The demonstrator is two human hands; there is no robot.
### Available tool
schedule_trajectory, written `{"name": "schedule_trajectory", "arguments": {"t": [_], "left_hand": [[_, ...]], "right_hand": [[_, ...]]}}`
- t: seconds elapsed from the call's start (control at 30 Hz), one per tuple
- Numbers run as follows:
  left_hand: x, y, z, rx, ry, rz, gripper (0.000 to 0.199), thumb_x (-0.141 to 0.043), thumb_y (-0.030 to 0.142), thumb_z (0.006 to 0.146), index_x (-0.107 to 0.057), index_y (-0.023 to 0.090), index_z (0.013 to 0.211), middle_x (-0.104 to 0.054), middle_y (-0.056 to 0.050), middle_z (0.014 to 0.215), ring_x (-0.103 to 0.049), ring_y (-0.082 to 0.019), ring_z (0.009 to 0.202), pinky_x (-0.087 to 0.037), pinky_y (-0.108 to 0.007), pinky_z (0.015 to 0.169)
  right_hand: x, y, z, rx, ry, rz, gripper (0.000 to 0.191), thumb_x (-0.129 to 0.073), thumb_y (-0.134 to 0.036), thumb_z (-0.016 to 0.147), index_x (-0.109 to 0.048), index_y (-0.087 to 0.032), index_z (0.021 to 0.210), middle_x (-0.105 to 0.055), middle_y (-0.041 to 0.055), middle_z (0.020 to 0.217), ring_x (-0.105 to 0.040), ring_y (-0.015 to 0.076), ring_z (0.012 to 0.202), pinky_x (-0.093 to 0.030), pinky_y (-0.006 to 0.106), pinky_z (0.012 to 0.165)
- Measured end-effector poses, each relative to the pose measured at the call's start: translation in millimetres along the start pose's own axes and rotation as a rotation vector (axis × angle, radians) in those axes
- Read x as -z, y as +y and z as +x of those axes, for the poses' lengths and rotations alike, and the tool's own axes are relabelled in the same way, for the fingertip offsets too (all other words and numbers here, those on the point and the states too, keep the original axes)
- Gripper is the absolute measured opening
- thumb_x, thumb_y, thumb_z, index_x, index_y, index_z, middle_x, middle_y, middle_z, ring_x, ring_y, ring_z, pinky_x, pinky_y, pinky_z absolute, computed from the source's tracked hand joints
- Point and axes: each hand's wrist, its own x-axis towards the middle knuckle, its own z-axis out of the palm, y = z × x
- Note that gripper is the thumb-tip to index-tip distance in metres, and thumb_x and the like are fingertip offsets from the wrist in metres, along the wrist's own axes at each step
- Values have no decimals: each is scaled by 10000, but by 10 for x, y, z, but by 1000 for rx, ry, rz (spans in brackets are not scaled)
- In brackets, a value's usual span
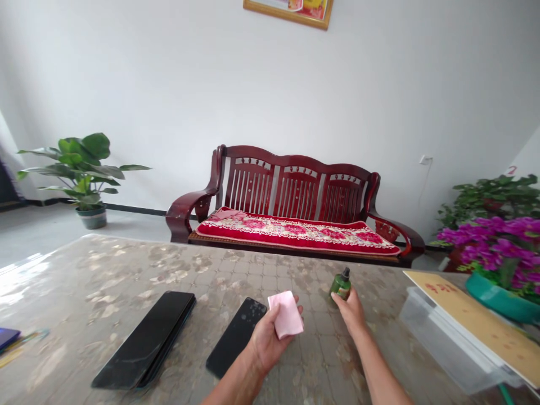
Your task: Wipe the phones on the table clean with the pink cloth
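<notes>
My left hand (270, 338) holds a folded pink cloth (287, 315), thumb pressed on top and fingers beneath it. Partly behind that hand a black phone (234, 337) lies on the table, with small pale spots, perhaps droplets, near its far end. My right hand (352, 311) is wrapped round a small green bottle (341, 284) with a black top, at the right of the cloth. Whether the bottle's base touches the table I cannot tell.
Stacked black phones or tablets (147, 340) lie to the left. A patterned cover drapes the table (122, 270). At the right stand a clear plastic box (442, 337), a tan folder (476, 320) and purple flowers in a teal pot (502, 298). Beyond is a wooden bench (295, 185).
</notes>
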Motion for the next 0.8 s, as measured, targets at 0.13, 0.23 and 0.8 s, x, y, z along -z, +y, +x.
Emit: {"name": "schedule_trajectory", "arguments": {"t": [0.13, 0.23, 0.8], "left_hand": [[-5, -12, -51, -16, 49, 25, 468, -593, 240, 922, -472, 125, 1359, -668, -132, 1180, -674, -263, 998, -541, -375, 838], [-33, -6, -60, -24, 49, 45, 461, -612, 271, 911, -503, 120, 1333, -673, -131, 1168, -675, -260, 993, -539, -360, 828], [-544, -392, 319, -99, -18, 138, 330, -558, 393, 930, -634, 128, 1112, -700, -103, 1034, -671, -219, 893, -506, -271, 726]], "right_hand": [[59, -31, -87, -6, -58, -20, 412, -703, -436, 567, -626, -197, 894, -696, 40, 792, -654, 289, 782, -464, 382, 741], [116, -93, -267, 1, -106, -12, 403, -718, -398, 567, -640, -202, 910, -709, 38, 801, -662, 292, 788, -469, 380, 747], [604, -585, -422, -67, -75, 231, 415, -657, -461, 650, -673, -205, 976, -704, 74, 988, -638, 268, 948, -492, 370, 830]]}}
